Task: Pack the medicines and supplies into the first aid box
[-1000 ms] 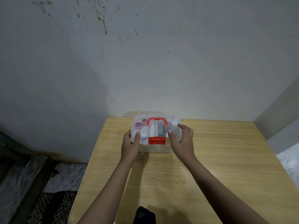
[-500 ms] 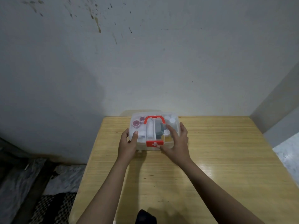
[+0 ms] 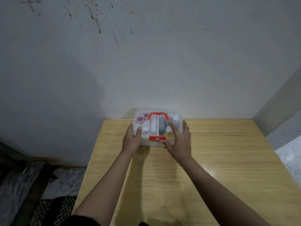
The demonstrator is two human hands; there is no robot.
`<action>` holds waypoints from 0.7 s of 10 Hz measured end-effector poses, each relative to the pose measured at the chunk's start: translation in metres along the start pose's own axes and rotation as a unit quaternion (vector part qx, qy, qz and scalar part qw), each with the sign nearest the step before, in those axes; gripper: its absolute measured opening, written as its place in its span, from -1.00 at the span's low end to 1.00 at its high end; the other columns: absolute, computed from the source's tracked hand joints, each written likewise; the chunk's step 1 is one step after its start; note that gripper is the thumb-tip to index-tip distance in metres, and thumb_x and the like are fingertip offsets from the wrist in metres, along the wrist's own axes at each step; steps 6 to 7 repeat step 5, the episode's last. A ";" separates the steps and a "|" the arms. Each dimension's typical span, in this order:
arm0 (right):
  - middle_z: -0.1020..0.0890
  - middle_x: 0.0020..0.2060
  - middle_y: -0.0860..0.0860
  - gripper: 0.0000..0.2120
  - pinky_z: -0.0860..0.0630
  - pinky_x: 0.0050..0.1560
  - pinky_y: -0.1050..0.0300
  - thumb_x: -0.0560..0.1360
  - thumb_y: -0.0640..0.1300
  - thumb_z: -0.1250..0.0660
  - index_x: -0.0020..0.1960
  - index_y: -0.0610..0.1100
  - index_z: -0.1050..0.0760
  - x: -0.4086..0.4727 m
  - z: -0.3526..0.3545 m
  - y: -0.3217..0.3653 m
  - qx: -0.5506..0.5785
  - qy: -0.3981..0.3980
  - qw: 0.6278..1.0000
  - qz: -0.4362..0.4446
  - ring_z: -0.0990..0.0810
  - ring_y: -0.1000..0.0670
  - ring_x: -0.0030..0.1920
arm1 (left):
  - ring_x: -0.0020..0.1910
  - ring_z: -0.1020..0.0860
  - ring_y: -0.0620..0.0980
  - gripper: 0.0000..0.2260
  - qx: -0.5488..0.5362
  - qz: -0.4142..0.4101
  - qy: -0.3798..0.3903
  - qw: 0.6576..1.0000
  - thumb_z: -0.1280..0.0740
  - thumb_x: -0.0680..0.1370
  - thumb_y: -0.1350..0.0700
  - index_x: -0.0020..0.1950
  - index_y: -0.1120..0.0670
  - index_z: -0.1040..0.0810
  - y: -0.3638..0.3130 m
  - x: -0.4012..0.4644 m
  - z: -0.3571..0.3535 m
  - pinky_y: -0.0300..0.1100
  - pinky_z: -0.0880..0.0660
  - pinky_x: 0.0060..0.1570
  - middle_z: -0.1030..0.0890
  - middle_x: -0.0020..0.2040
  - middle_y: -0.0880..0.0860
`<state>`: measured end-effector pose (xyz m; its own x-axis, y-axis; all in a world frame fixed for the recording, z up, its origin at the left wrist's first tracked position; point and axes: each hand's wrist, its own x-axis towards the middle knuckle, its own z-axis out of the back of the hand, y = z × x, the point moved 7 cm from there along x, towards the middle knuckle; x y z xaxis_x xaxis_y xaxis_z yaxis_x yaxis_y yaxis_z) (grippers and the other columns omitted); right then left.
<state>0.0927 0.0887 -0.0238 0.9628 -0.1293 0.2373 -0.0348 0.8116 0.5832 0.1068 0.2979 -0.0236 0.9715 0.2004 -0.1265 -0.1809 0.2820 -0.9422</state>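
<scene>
Supplies under the first aid box (image 3: 157, 128) lid — blurred, indistinct shapes

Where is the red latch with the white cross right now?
In the head view, the red latch sits at the middle of the first aid box's near edge, between the left hand and the right hand, whose thumb touches it.

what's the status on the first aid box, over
Left hand grips box's left end, thumb on lid. Right hand spread flat on lid, thumb at red latch. First aid box packed, lid down. Nothing in the way.
</scene>
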 end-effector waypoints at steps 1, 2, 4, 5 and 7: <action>-0.08 0.51 -0.16 -0.26 -0.09 0.44 -0.29 0.34 0.26 -0.40 0.43 0.19 -0.19 0.017 -0.002 -0.003 -0.013 0.022 1.000 -0.014 -0.04 -0.19 0.51 | 0.26 -0.47 0.03 -0.55 0.011 -0.001 -0.003 1.000 -0.20 0.58 -0.12 0.43 -0.01 -0.29 -0.009 0.010 -0.006 -0.01 -0.47 0.21 -0.47 0.31 0.00; -0.04 0.52 -0.16 -0.26 -0.03 0.44 -0.29 0.34 0.27 -0.39 0.43 0.18 -0.17 0.030 -0.002 -0.006 -0.008 0.031 0.999 -0.016 -0.01 -0.19 0.52 | 0.32 -0.42 0.06 -0.49 0.006 0.006 -0.010 1.000 -0.21 0.57 -0.11 0.48 0.00 -0.21 -0.012 0.018 -0.009 -0.02 -0.43 0.25 -0.40 0.40 0.03; -0.01 0.53 -0.15 -0.22 0.00 0.43 -0.36 0.33 0.33 -0.36 0.45 0.17 -0.15 0.031 0.000 -0.004 -0.027 0.059 0.998 -0.018 0.01 -0.20 0.52 | 0.27 -0.44 0.06 -0.50 0.012 0.018 -0.004 1.000 -0.22 0.58 -0.08 0.47 0.01 -0.19 -0.014 0.019 -0.009 -0.19 -0.43 -0.03 -0.39 0.40 0.09; 0.13 0.53 -0.14 -0.10 0.12 0.41 -0.39 0.25 0.39 -0.37 0.47 0.24 -0.03 0.028 0.009 0.003 -0.010 0.074 0.997 -0.032 0.11 -0.20 0.53 | 0.38 -0.37 0.13 -0.40 0.000 0.038 -0.036 0.999 -0.21 0.57 -0.11 0.54 -0.04 -0.02 -0.014 0.012 -0.002 -0.12 -0.39 0.12 -0.30 0.48 0.12; 0.13 0.53 -0.14 -0.10 0.12 0.41 -0.39 0.25 0.39 -0.37 0.47 0.24 -0.03 0.028 0.009 0.003 -0.010 0.074 0.997 -0.032 0.11 -0.20 0.53 | 0.38 -0.37 0.13 -0.40 0.000 0.038 -0.036 0.999 -0.21 0.57 -0.11 0.54 -0.04 -0.02 -0.014 0.012 -0.002 -0.12 -0.39 0.12 -0.30 0.48 0.12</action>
